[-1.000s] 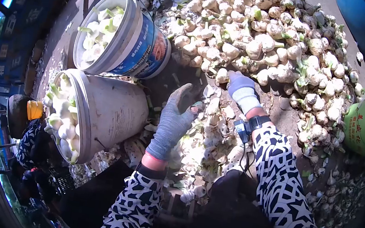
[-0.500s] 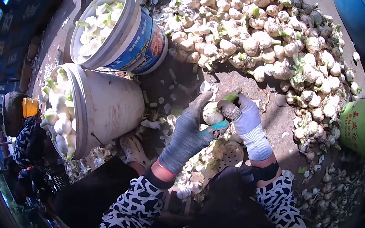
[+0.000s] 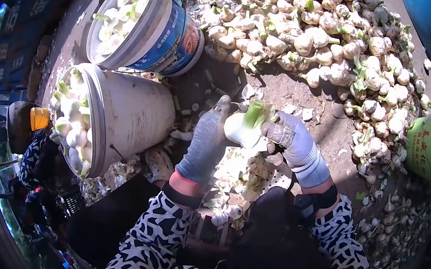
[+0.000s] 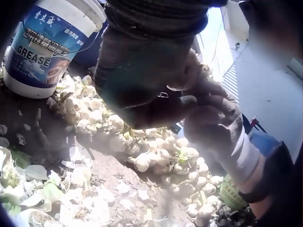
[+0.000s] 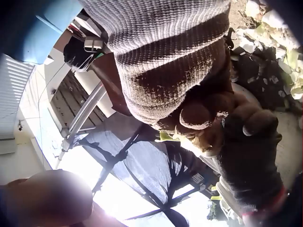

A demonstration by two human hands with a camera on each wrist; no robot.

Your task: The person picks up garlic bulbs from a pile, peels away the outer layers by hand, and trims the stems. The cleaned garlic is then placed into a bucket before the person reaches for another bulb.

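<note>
Between my two gloved hands, in the head view, is a garlic bulb [image 3: 237, 129] with a smooth white side and a thick green stem stub [image 3: 255, 113] pointing up. My left hand [image 3: 204, 143], in a grey glove, holds the bulb from its left, thumb upright beside it. From the other side, my right hand [image 3: 297, 147] pinches the bulb's loose outer skin by the stem, its glove fingertips dirty. Both wrist views show the hands close together, the left hand [image 4: 142, 71] dark in shadow, the bulb mostly hidden behind fingers.
A large heap of unpeeled garlic [image 3: 316, 44] spreads across the ground ahead. At left, a blue-labelled bucket [image 3: 171, 40] and a white bucket [image 3: 135, 118] lie tilted, full of peeled bulbs. Shed skins [image 3: 239, 179] pile below my hands. A green bucket [image 3: 417, 146] stands at right.
My right hand has drawn back from the heap with a garlic bulb to my left hand. The bulb's dirty outer skin has been pulled away on one side, baring white.
</note>
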